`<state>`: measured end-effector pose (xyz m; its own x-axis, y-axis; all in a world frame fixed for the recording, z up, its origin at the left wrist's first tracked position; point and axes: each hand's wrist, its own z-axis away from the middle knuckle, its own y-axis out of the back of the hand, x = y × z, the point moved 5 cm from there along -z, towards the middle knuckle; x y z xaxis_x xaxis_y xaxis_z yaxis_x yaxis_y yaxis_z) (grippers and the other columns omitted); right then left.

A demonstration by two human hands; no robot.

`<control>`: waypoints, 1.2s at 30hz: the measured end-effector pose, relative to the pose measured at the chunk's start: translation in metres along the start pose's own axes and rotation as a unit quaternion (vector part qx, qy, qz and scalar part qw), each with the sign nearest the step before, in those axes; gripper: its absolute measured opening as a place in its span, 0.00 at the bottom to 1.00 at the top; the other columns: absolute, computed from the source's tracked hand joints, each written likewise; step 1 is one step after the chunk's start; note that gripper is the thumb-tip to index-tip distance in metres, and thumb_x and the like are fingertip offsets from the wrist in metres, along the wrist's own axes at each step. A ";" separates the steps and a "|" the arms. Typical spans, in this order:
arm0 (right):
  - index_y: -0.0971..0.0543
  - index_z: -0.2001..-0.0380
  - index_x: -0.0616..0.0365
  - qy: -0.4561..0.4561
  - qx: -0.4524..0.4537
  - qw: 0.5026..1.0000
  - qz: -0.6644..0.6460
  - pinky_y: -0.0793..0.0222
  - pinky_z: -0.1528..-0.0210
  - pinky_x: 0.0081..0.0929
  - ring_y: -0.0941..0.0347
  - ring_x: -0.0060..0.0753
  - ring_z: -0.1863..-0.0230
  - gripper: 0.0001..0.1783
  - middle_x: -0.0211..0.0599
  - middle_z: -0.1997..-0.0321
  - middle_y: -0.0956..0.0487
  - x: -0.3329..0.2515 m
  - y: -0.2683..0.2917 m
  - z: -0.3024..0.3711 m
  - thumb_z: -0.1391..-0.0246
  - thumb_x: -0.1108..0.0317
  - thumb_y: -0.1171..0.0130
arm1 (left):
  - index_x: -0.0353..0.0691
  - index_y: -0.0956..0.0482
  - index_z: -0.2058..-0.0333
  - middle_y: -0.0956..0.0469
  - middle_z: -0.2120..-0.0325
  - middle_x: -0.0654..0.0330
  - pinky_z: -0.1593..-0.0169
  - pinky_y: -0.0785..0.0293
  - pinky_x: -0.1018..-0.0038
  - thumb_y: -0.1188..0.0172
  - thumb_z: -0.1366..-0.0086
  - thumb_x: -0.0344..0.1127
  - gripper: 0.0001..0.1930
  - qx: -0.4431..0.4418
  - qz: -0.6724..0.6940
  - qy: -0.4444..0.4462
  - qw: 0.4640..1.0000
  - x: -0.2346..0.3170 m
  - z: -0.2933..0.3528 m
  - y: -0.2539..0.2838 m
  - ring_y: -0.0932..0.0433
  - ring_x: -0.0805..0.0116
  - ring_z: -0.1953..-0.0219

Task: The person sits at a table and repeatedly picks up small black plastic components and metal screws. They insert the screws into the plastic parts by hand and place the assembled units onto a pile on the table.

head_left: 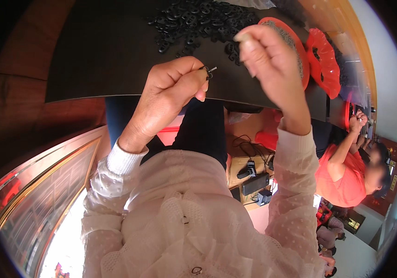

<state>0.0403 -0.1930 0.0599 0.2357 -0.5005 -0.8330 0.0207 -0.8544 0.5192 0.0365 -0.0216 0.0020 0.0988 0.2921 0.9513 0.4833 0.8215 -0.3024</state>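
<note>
Currently I see the left hand [168,85] over the near edge of the dark tabletop [105,60], its fingers pinching a small black part [209,73] with a threaded metal screw [213,69] jutting out to the right. The right hand [272,58] hangs farther right, blurred, thumb and fingers bent close together; I cannot tell whether they hold anything. On the far side I have a loose pile of black pieces [193,21]. To the right, the right hand partly hides a red bowl [304,55] of grey bits, just beside a red wavy-edged dish [332,76]
</note>
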 end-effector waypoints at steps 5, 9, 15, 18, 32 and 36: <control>0.25 0.65 0.59 0.134 0.021 0.961 0.242 0.33 0.65 0.28 0.28 0.36 0.69 0.04 0.37 0.71 0.25 0.011 0.034 -0.008 0.42 0.72 0.45 | 0.34 0.25 0.74 0.27 0.81 0.64 0.80 0.43 0.84 0.52 0.36 0.29 0.09 -0.012 -0.022 0.005 1.000 0.001 0.001 -0.002 0.41 0.85 0.84; 0.25 0.64 0.61 0.101 -0.064 0.938 0.326 0.33 0.64 0.30 0.27 0.39 0.67 0.05 0.38 0.68 0.25 0.017 0.021 -0.014 0.42 0.72 0.46 | 0.35 0.25 0.75 0.27 0.82 0.65 0.81 0.41 0.84 0.51 0.36 0.29 0.09 -0.006 -0.024 0.003 1.000 -0.001 0.001 -0.003 0.41 0.86 0.84; 0.25 0.67 0.60 0.065 -0.076 0.900 0.425 0.32 0.63 0.38 0.26 0.50 0.64 0.04 0.42 0.65 0.23 0.023 -0.010 -0.020 0.45 0.72 0.46 | 0.36 0.26 0.75 0.28 0.82 0.67 0.80 0.42 0.85 0.51 0.37 0.29 0.09 -0.012 -0.033 0.007 0.999 0.000 0.001 -0.002 0.41 0.86 0.84; 0.25 0.67 0.60 0.078 -0.069 0.915 0.389 0.31 0.62 0.38 0.26 0.50 0.63 0.04 0.41 0.66 0.23 0.014 -0.015 -0.021 0.46 0.72 0.46 | 0.31 0.28 0.75 0.29 0.80 0.65 0.69 0.33 0.81 0.51 0.36 0.25 0.08 -0.025 -0.042 0.033 0.998 0.006 0.002 -0.002 0.30 0.79 0.75; 0.25 0.67 0.62 0.040 -0.073 0.906 0.414 0.32 0.63 0.42 0.25 0.53 0.63 0.08 0.45 0.65 0.23 0.021 -0.020 -0.020 0.47 0.68 0.41 | 0.37 0.27 0.76 0.28 0.83 0.68 0.82 0.43 0.86 0.52 0.36 0.29 0.10 -0.018 -0.063 0.006 0.998 0.002 0.002 0.000 0.36 0.87 0.85; 0.26 0.68 0.63 0.022 -0.090 0.907 0.412 0.32 0.63 0.43 0.26 0.55 0.63 0.09 0.46 0.64 0.23 0.021 -0.024 -0.020 0.47 0.68 0.42 | 0.37 0.26 0.76 0.28 0.83 0.68 0.82 0.42 0.85 0.52 0.36 0.29 0.10 -0.017 -0.065 0.007 0.998 0.002 0.002 0.001 0.37 0.87 0.85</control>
<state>0.0643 -0.1803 0.0343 0.2813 -0.9490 -0.1421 -0.0230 -0.1547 0.9877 0.0355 -0.0192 0.0039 0.0443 0.1770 0.9832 0.5218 0.8352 -0.1739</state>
